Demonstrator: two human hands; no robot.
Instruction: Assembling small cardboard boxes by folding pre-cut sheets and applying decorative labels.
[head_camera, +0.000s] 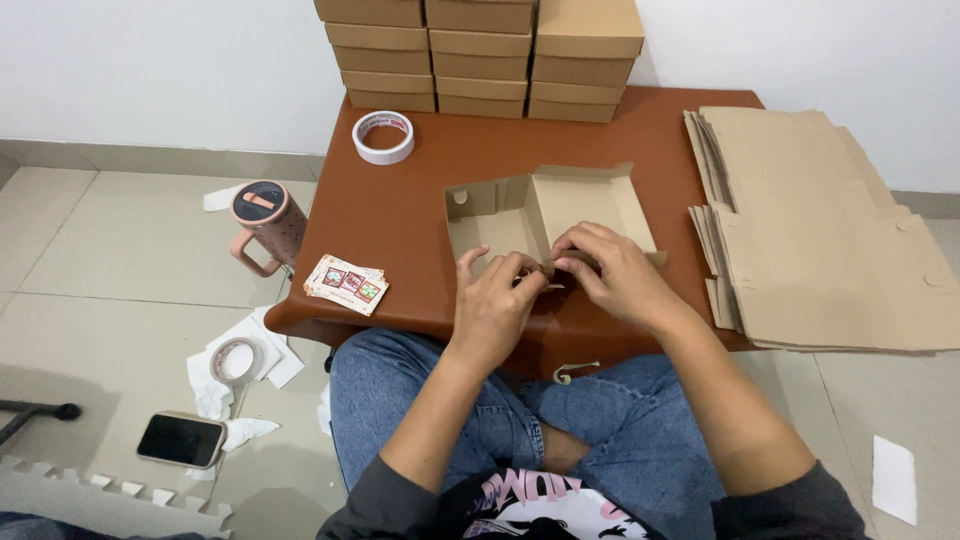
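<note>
Head view shows both hands pinched together at the near edge of one half-folded cardboard box (545, 210) on the brown table (420, 215). Left hand (493, 300) and right hand (615, 272) each close fingertips on the box's front flap, thumbs nearly touching. Three stacks of finished boxes (480, 50) line the far edge; one pile of flat blanks (830, 230) overhangs the right edge. One tape roll (384, 137) and one small card packet (346, 283) lie left, well apart, leaving bare tabletop between.
</note>
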